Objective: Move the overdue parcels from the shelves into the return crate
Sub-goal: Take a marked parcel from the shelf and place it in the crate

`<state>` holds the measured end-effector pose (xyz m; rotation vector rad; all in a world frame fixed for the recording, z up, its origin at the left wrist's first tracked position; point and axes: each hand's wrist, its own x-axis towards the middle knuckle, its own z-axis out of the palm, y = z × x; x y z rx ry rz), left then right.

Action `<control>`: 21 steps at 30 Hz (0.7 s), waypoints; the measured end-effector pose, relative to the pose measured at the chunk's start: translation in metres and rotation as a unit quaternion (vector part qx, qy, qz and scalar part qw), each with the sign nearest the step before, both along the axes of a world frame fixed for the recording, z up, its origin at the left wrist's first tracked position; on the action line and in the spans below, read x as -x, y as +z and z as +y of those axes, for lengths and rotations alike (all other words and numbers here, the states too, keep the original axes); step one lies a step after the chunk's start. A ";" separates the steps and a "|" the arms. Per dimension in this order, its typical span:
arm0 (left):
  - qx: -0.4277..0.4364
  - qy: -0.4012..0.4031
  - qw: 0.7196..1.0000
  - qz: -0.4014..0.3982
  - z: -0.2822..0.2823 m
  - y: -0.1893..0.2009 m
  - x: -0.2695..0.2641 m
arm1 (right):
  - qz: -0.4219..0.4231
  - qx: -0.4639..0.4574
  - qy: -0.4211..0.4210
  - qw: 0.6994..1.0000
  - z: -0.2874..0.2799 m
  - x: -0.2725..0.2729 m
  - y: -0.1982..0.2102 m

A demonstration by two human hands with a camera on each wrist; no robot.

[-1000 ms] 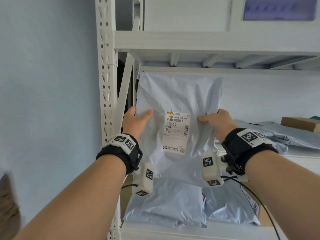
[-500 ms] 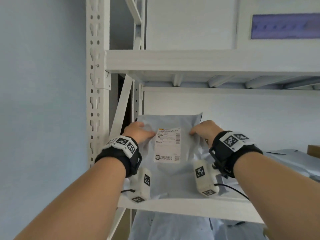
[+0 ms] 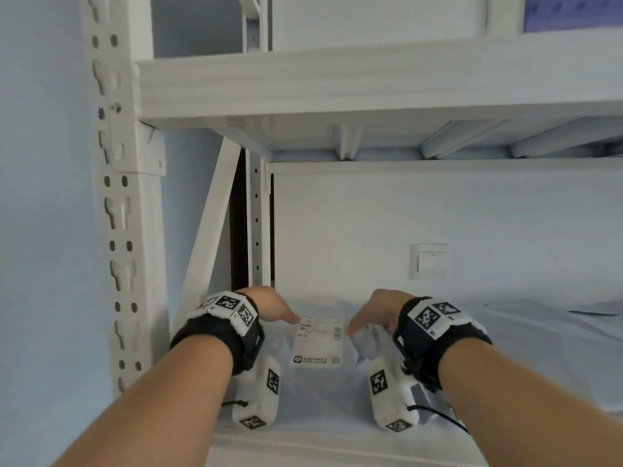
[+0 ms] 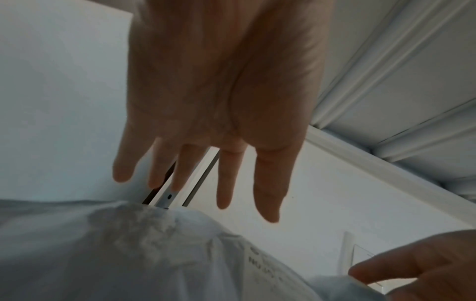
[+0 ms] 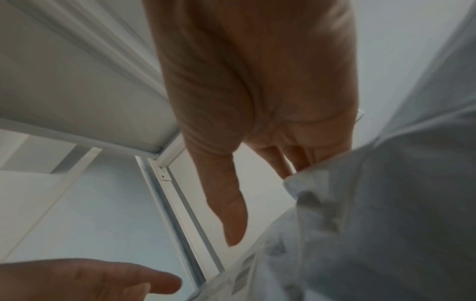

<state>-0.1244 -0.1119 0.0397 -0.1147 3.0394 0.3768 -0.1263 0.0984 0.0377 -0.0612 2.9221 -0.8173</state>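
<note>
A grey plastic mailer parcel (image 3: 317,382) with a white label (image 3: 318,342) lies flat on the white shelf (image 3: 337,443). My left hand (image 3: 286,316) hovers over its left side. In the left wrist view the left hand (image 4: 201,193) has straight, spread fingers clear of the parcel (image 4: 103,254). My right hand (image 3: 357,326) hangs over the parcel's right side. In the right wrist view the right hand's (image 5: 257,203) thumb points down, free of the parcel (image 5: 373,224), and a crumpled fold hides part of its fingers. No crate is in view.
The shelf above (image 3: 337,85) hangs low over the bay. A perforated white upright (image 3: 118,197) stands at the left. More grey mailer material (image 3: 539,332) lies to the right on the same shelf. A light switch (image 3: 429,261) is on the back wall.
The parcel, held upright in both hands a second ago, now lies flat on the shelf. Both hands have let go and lifted slightly off it.
</note>
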 end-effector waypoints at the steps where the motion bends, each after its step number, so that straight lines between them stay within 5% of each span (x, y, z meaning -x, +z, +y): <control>1: 0.009 -0.010 1.000 -0.008 0.002 0.001 -0.001 | 0.001 0.003 -0.007 1.000 0.001 0.000 -0.001; 13: -0.059 -0.075 0.994 0.051 0.043 0.017 -0.079 | 0.105 0.000 -0.073 0.992 0.040 -0.076 0.028; 21: -0.127 -0.152 0.978 0.065 0.101 -0.003 -0.135 | 0.158 -0.093 -0.135 0.974 0.100 -0.145 0.012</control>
